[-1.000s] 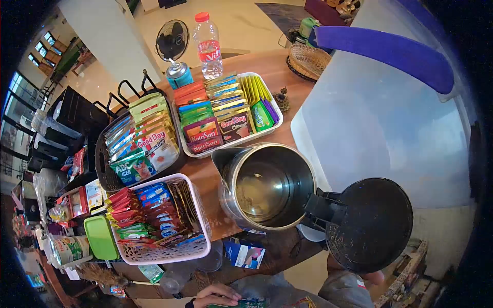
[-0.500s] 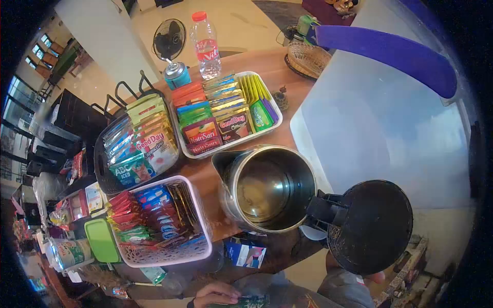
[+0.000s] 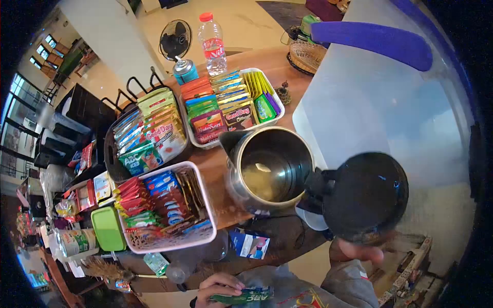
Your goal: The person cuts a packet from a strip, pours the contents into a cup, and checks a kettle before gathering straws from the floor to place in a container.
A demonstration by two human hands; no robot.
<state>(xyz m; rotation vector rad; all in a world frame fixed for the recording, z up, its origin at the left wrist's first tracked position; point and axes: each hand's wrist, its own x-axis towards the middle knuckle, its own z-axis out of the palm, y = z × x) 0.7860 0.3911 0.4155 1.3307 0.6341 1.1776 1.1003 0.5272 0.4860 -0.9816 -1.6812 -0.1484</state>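
An electric kettle (image 3: 233, 187), steel with a black hinged lid (image 3: 367, 197) swung wide, stands near the middle with its mouth facing me. A little pale liquid shows at its bottom. My right hand (image 3: 359, 251) is closed at the handle side under the lid; the lid hides the handle and most of the fingers. Low in the view, my left hand (image 3: 221, 287) pinches a green ABC drink sachet (image 3: 246, 295) in front of my body. Left of the kettle sits a pink basket (image 3: 208, 218) full of sachets.
Behind are a white tray (image 3: 280, 117) and a dark basket (image 3: 110, 154) of sachets, a water bottle (image 3: 213, 49) and a spray can (image 3: 185, 72). A large translucent container (image 3: 380, 113) with a purple handle stands right. A green lid (image 3: 107, 228) lies left.
The view has shifted slightly. The kettle's lid and my right hand sit higher in view, and the kettle's mouth has turned a little. My left hand still holds the sachet, now showing more fully.
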